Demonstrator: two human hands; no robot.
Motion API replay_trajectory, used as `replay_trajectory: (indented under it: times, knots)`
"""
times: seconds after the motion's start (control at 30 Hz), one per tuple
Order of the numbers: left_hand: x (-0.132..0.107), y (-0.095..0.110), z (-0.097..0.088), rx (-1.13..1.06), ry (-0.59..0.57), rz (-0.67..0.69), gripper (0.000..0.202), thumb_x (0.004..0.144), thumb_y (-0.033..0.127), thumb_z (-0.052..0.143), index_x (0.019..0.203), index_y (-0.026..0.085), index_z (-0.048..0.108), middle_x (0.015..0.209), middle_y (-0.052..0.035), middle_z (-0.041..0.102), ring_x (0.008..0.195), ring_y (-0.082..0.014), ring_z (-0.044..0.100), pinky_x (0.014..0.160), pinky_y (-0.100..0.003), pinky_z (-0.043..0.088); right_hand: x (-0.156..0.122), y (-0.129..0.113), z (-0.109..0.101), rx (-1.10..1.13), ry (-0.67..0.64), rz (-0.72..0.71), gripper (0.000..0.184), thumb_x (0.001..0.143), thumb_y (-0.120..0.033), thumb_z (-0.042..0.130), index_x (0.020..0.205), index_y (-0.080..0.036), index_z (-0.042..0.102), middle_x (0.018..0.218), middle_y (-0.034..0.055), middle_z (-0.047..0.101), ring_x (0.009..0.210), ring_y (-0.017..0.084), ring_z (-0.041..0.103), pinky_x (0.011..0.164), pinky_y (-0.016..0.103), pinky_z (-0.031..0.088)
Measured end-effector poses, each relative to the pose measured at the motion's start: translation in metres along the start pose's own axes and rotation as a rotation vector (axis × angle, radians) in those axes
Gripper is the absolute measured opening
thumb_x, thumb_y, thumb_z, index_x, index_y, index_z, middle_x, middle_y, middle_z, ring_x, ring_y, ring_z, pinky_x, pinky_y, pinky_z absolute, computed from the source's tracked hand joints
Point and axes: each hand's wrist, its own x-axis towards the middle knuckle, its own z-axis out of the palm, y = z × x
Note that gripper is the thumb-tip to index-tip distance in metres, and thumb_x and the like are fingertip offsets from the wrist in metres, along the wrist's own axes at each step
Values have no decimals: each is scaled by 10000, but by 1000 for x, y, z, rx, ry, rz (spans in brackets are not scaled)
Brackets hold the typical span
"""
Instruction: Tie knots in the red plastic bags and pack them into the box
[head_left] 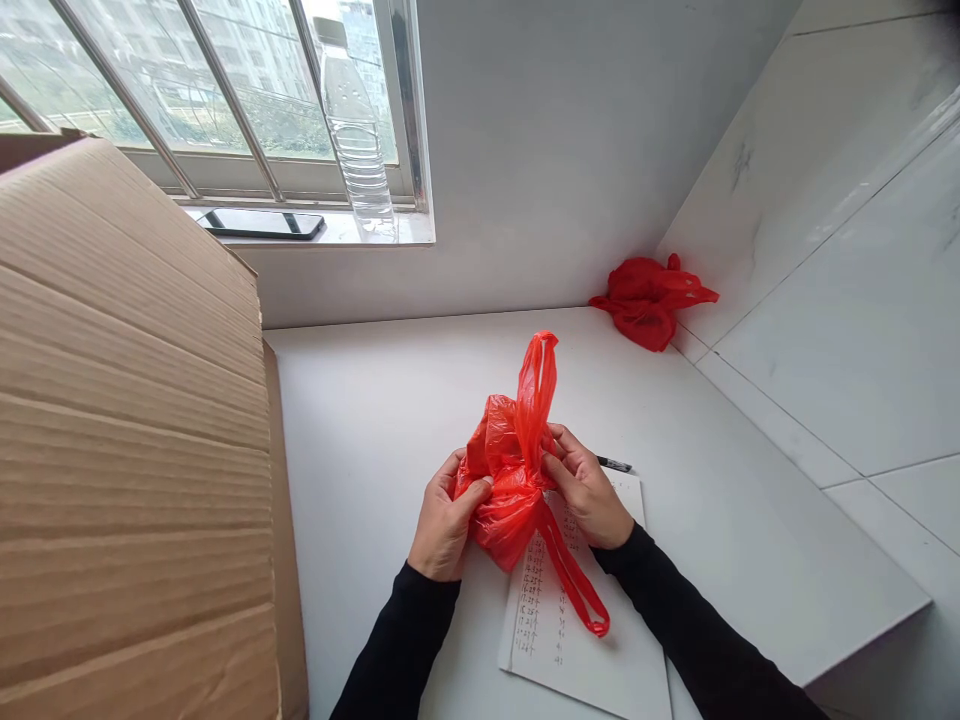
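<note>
A crumpled red plastic bag (510, 480) sits between my two hands above a white counter (390, 400). My left hand (442, 525) grips its left side, fingers closed into the plastic. My right hand (589, 490) pinches the bag at the base of its handles. One handle stands up, the other trails down over a sheet of paper (592, 650) with handwritten columns. A black pen (615, 464) lies just past my right hand.
A second red bag (649, 300) lies bunched in the far right corner against the tiled wall. A large cardboard box (127, 430) fills the left side. On the window sill rest a phone (259, 223) and a clear plastic bottle (356, 140).
</note>
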Motion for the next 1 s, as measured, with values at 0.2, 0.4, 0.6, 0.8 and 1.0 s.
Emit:
replay_trajectory:
  times: [0.2,0.4,0.6,0.8,1.0]
  knots:
    - [2,0,1,-4,123,-1,328,724,292,814,985,157,670,914,-61,729,787,-186,687,754,-282,532,1,-3,-1,-116,-121,113,289,961,-448,560,1160,-239,580,966,28,633,760,151,605,636,257,516]
    - [1,0,6,15,171,23,385,775,378,767,1095,186,670,998,-71,737,825,-212,702,747,-292,548,-1,-1,0,-124,-50,47,293,914,-441,639,1087,-210,596,947,26,620,742,143,571,650,263,499]
    - [-7,11,10,-14,80,-96,335,717,258,782,1022,165,680,962,-86,740,814,-241,702,651,-284,536,1,-4,3,-105,-36,-5,292,893,-395,680,1129,-231,625,1037,50,673,822,180,607,746,309,504]
    - [-5,9,8,-54,79,-91,338,694,242,822,978,139,671,932,-89,737,853,-235,698,779,-327,548,1,2,2,-61,-13,38,365,897,-392,689,1207,-232,582,866,19,693,644,135,582,631,275,480]
    - [-2,4,6,-107,140,-90,338,678,291,854,908,135,660,855,-66,738,741,-206,700,718,-309,556,-2,1,5,-135,17,21,366,983,-513,483,1158,-228,633,934,36,673,743,161,608,660,283,513]
